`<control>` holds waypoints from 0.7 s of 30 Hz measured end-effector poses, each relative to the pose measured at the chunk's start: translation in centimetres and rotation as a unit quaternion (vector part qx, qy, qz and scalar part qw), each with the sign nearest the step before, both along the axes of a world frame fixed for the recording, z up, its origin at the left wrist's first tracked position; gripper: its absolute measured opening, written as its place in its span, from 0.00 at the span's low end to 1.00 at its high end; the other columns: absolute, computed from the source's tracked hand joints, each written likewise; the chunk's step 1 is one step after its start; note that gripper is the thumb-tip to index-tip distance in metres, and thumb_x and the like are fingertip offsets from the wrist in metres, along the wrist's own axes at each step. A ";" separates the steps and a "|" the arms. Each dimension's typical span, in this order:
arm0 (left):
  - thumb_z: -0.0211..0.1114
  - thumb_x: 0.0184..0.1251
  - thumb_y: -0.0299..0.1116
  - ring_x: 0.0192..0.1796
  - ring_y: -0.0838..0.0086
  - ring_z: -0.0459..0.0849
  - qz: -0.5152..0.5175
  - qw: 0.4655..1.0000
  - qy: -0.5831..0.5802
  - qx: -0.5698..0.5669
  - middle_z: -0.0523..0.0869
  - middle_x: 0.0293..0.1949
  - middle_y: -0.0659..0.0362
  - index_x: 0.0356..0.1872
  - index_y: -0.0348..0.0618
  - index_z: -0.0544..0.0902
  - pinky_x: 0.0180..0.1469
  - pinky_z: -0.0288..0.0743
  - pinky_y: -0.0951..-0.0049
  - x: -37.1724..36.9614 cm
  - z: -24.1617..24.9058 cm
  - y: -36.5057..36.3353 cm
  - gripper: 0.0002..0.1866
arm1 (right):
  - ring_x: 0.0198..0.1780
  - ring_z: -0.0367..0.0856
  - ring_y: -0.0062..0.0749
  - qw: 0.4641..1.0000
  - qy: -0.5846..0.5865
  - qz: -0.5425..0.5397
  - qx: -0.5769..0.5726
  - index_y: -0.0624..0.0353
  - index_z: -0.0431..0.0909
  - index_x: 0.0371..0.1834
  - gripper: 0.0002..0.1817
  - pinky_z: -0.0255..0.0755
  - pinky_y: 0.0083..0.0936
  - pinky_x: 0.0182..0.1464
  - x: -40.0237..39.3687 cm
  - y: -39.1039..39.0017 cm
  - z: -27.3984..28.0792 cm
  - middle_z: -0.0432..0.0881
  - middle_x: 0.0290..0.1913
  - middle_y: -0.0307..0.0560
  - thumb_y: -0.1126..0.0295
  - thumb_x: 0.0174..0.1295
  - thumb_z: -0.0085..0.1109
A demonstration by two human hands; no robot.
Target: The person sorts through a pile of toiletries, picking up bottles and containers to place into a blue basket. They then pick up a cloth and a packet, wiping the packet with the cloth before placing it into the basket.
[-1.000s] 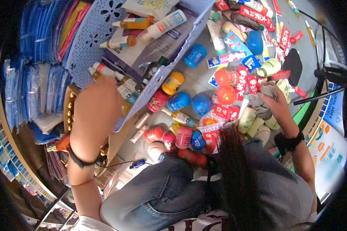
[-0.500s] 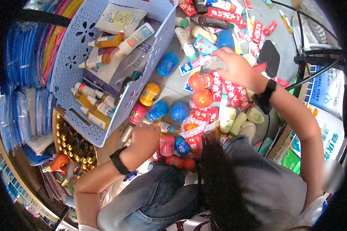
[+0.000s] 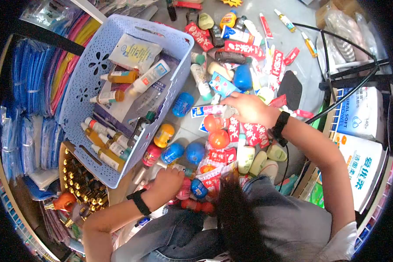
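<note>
My right hand [image 3: 249, 110] hovers low over the pile, fingers pinched around something clear that I cannot make out. Just beyond its fingertips lies a blue printed tube [image 3: 223, 84]; two orange-red round bottles [image 3: 218, 139] sit on its near side. My left hand [image 3: 168, 185] is curled with its knuckles up, against a pink bottle [image 3: 184, 188] that it partly covers. What its fingers hold, if anything, is hidden. Beside it are a round blue bottle [image 3: 199, 188], a larger blue one [image 3: 195, 153] and a yellow bottle [image 3: 164, 136].
A blue plastic basket [image 3: 185, 41] on the left holds bottles, a tube and a packet. Below it stands a box of gold-capped bottles [image 3: 76, 183]. Red packets [image 3: 244, 49] and tubes cover the floor ahead. A black cable [image 3: 336, 107] loops beside towel packs [image 3: 360, 109] on the right.
The whole view has shifted, with the scene lower in frame. My left hand has moved slightly right, onto the pink bottle. My right hand stays over nearly the same spot.
</note>
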State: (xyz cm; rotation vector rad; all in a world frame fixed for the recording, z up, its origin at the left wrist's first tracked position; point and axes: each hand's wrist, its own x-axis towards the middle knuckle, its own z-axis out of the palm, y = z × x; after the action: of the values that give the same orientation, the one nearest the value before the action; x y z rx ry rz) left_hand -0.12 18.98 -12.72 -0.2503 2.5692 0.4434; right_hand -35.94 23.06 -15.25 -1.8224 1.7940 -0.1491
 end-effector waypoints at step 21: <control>0.58 0.53 0.33 0.32 0.61 0.84 0.039 0.999 -0.002 0.034 0.83 0.28 0.54 0.29 0.42 0.80 0.34 0.77 0.60 1.0 -1.2 -0.2 0.06 | 0.40 0.81 0.47 0.991 0.115 -0.040 -0.052 0.59 0.72 0.46 0.21 0.77 0.40 0.39 -1.3 -3.2 0.0 0.79 0.42 0.52 0.70 0.46 0.60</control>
State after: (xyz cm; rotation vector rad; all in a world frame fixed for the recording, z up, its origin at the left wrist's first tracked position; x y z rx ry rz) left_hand 0.90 18.78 -13.92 -0.3277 2.5420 0.5565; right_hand -37.29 19.81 -15.24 -1.9055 2.0546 -0.0642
